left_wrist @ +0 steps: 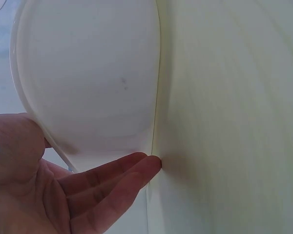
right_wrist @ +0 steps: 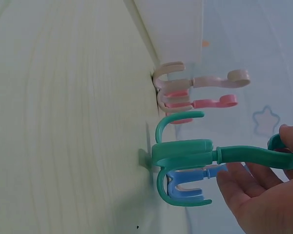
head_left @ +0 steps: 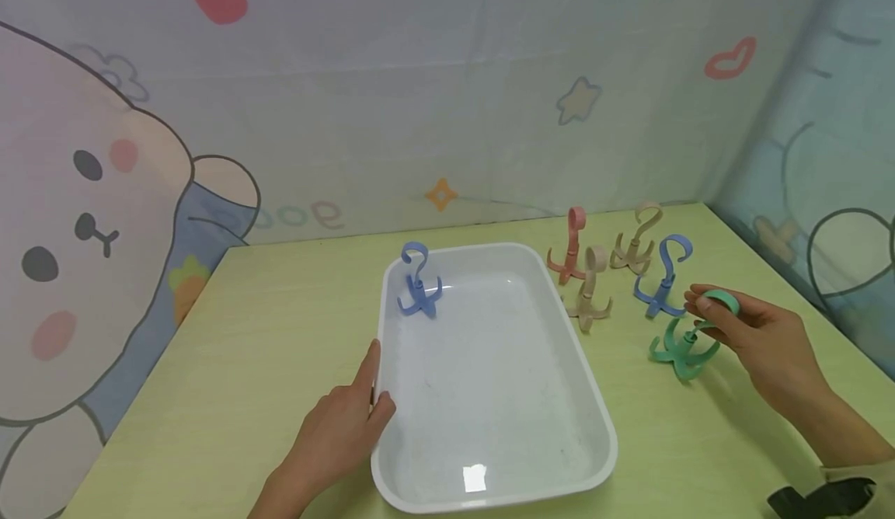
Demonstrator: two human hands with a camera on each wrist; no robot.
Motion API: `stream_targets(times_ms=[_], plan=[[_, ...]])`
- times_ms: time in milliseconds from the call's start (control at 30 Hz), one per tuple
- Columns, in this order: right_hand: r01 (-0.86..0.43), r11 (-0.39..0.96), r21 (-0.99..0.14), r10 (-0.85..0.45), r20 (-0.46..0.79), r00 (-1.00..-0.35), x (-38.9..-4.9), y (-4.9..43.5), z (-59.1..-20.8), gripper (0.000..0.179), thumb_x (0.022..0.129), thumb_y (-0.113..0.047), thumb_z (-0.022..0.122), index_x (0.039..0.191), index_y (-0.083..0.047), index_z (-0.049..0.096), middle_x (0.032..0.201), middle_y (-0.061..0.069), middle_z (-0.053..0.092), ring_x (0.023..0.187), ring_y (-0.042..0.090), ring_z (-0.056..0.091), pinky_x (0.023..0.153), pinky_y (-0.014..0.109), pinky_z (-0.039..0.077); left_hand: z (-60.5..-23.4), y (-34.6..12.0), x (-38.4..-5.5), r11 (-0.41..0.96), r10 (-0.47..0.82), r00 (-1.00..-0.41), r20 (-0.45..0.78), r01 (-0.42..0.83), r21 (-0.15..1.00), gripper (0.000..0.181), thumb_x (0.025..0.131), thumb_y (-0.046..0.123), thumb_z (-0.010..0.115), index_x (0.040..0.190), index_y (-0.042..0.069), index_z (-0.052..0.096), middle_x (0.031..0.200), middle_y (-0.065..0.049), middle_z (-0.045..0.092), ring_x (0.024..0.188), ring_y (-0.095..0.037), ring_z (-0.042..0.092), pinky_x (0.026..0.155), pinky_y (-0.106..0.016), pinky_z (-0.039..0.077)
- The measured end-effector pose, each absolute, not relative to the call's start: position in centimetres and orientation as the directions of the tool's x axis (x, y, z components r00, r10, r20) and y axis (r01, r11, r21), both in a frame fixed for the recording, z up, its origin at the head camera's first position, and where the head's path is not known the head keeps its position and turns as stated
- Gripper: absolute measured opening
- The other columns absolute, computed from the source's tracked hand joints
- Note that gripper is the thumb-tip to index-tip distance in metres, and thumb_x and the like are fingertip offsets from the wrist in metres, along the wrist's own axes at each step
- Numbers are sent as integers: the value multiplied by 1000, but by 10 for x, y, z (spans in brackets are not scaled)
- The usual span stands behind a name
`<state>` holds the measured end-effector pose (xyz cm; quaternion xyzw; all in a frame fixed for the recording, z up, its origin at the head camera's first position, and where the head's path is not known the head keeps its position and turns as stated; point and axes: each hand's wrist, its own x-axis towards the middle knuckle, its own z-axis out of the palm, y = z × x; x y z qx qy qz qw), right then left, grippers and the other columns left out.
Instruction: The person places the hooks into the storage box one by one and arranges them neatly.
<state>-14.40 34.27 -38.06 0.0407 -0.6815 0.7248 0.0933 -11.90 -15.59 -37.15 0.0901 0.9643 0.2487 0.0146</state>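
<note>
At the left side of a white tray (head_left: 499,379), my left hand (head_left: 339,426) grips the edge, thumb over the rim and fingers along the outer wall. In the left wrist view, the fingertips (left_wrist: 149,165) touch the tray's outer side near the tabletop. My right hand (head_left: 776,348) holds a green four-pronged swivel hook (head_left: 684,354) by its curved top, right of the tray. The hook's prongs point upward in the right wrist view, close to the table. A blue hook (head_left: 419,297) stands inside the tray's far left corner.
Right of the tray stand a pink hook (head_left: 572,251), a beige hook (head_left: 590,301), another beige hook (head_left: 632,255) farther back and a second blue hook (head_left: 660,290) beside the right hand. A printed cloth (head_left: 391,115) hangs behind the pale green table (head_left: 280,332).
</note>
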Motion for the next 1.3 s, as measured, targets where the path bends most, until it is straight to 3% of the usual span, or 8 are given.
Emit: stream_targets(times_ms=[467, 1300], plan=[[-212, -114, -971, 21, 211, -977, -142, 335, -373, 28, 104, -4, 63, 130, -3, 74, 113, -2, 81, 103, 10, 78, 86, 23, 60, -372, -156, -119, 862, 183, -983, 10, 165, 479, 71, 102, 20, 52, 167, 5, 28, 72, 2, 53, 62, -14, 47, 59, -32, 38], [-211, -49, -976, 28, 210, -977, -137, 318, -355, 29, 105, -7, 63, 132, -4, 73, 114, 1, 81, 99, 14, 79, 87, 25, 60, -371, -156, -119, 865, 178, -984, -2, 156, 477, 71, 102, 21, 52, 167, 5, 27, 69, 1, 54, 66, -16, 51, 62, -35, 42]])
